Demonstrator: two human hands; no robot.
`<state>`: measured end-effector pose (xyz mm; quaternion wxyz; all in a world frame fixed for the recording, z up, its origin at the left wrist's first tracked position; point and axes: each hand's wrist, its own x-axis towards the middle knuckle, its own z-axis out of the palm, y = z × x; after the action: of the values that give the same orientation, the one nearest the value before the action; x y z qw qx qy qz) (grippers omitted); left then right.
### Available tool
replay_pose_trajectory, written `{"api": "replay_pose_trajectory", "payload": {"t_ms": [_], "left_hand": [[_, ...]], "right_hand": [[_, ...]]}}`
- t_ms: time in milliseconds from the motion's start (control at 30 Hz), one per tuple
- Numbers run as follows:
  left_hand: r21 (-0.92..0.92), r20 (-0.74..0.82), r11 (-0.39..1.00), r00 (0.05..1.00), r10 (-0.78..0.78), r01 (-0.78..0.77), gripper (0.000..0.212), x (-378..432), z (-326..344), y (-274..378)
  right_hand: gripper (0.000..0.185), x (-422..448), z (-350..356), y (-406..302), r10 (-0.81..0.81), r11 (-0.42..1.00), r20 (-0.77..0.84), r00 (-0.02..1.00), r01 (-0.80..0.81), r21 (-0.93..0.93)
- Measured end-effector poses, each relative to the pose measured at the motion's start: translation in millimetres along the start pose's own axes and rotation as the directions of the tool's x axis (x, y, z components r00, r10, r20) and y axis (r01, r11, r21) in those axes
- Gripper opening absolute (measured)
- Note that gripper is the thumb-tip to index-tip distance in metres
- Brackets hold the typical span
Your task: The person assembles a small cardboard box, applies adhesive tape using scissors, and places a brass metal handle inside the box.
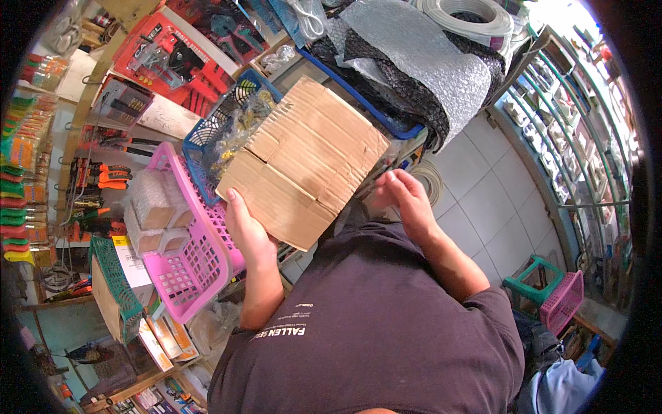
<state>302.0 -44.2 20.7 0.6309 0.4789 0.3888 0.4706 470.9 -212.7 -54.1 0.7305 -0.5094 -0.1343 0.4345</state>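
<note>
A folded piece of brown corrugated cardboard (pixel 315 155) is held up before me, with creases and a slit across its face. My left hand (pixel 251 233) grips its lower left edge, the thumb on the upper face and the fingers hidden underneath. Just off the right edge of the cardboard is my right hand (pixel 406 202), its fingers loosely curled and a little blurred. I see nothing in it. Beneath and left of the cardboard are a blue plastic basket (pixel 199 135) with bagged brass-coloured parts (pixel 230 150) and a pink plastic basket (pixel 220 271).
Bubble-wrapped boxes (pixel 155 207) rest in the pink basket. Silver and black bubble wrap (pixel 424 57) and a cable coil (pixel 465 20) lie at the back. Packaged tools (pixel 170 62) hang at left. A glass cabinet (pixel 563 119) and a green stool (pixel 535 277) stand right on the tiled floor (pixel 481 191).
</note>
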Motion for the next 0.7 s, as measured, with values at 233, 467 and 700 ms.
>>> {"api": "replay_pose_trajectory", "payload": {"t_ms": [233, 467, 700], "left_hand": [[0.152, -0.015, 0.961, 0.971, 0.237, -0.232, 0.042, -13, 7, -1], [0.242, 0.058, 0.894, 0.925, 0.376, -0.378, 0.035, -17, 28, 9], [0.343, 0.275, 0.854, 0.911, 0.308, -0.392, 0.036, -16, 23, 8]], "right_hand": [[0.016, -33, 17, -26, -0.419, 0.782, 0.228, 0.879, 0.476, -0.402], [0.012, -21, 39, -52, -0.615, 0.416, 0.685, 0.392, 0.898, -0.14], [0.014, -14, 46, -49, -0.591, 0.261, 0.723, 0.359, 0.933, -0.25]]}}
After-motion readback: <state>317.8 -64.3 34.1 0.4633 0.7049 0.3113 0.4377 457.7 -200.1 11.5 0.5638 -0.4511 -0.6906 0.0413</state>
